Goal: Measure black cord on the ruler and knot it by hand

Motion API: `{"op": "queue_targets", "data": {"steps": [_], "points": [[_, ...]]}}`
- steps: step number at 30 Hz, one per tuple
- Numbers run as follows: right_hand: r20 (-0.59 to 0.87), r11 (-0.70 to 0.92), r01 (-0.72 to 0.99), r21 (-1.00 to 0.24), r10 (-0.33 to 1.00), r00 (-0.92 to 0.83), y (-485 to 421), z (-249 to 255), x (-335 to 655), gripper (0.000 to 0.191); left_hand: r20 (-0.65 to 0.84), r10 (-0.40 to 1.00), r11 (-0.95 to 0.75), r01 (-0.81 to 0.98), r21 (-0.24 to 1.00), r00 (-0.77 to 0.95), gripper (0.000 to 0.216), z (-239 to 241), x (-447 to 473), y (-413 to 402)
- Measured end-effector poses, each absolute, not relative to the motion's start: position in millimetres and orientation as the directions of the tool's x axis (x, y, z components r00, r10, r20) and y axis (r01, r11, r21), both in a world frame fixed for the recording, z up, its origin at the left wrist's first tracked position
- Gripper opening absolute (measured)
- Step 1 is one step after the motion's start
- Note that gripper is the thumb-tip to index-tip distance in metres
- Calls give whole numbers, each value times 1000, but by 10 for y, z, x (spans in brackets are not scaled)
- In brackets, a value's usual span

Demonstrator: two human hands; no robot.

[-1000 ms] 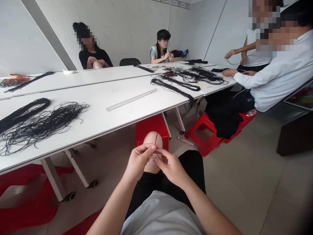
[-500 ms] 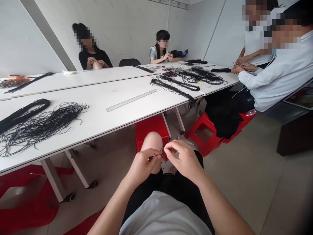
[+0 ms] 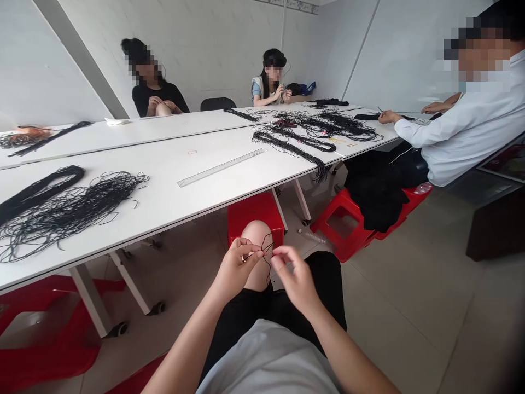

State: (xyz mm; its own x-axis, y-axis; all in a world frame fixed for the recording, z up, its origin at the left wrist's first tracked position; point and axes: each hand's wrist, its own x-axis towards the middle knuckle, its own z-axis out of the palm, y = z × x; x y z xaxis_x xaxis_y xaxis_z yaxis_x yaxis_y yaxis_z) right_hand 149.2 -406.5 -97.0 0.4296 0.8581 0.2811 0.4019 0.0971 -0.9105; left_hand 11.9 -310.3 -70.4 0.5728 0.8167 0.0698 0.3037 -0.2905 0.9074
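Observation:
My left hand [image 3: 238,268] is closed in a pinch on a thin black cord [image 3: 268,268], above my bare knee. Short strands of the cord fan out past the fingertips, and one length hangs down in a curve. Close on its right is my right hand [image 3: 296,278], thumb and forefinger bent with their tips near each other beside the strands. Whether a piece of cord lies between those tips is too small to see.
On the white table [image 3: 164,191] lie a clear ruler [image 3: 221,168], a loose heap of black cords [image 3: 90,205] and a black bundle [image 3: 289,148]. Red stools [image 3: 256,210] stand below. Co-workers sit across and at right, one in a white shirt [image 3: 471,123].
My right hand has shifted slightly left and down, its fingers curled differently. More of the black strands show between my hands. At right, the seated co-worker's hands have moved apart.

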Motion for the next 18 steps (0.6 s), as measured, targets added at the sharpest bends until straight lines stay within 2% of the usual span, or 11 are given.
{"op": "queue_targets", "data": {"steps": [2,4,6,8,10,11,15,18], "points": [[155,69,332,-941,959,239,-4135,-989,1427,18,83,817,-310,314,897,570,26,-696,88,-3078],[125,60,360,-931,979,162,-4175,-933,1440,22,106,821,-345,340,875,561,26,-693,58,-3064],[224,105,503,-858,957,182,-4173,-813,1527,26,132,809,-396,365,843,573,25,-701,42,-3063],[370,189,677,-711,920,131,-4127,-663,1650,25,144,771,-447,367,816,620,23,-713,45,-3080],[439,268,758,-595,898,26,-4050,-533,1767,25,147,704,-499,337,799,695,22,-708,62,-3117],[440,290,761,-581,898,-6,-4004,-489,1814,24,148,659,-528,315,789,737,22,-694,73,-3143],[316,222,631,-743,948,38,-3826,-525,1929,23,169,496,-654,239,718,851,25,-596,99,-3260],[170,122,482,-868,984,58,-3743,-721,1959,25,214,515,-647,214,732,830,24,-560,105,-3316]]}}
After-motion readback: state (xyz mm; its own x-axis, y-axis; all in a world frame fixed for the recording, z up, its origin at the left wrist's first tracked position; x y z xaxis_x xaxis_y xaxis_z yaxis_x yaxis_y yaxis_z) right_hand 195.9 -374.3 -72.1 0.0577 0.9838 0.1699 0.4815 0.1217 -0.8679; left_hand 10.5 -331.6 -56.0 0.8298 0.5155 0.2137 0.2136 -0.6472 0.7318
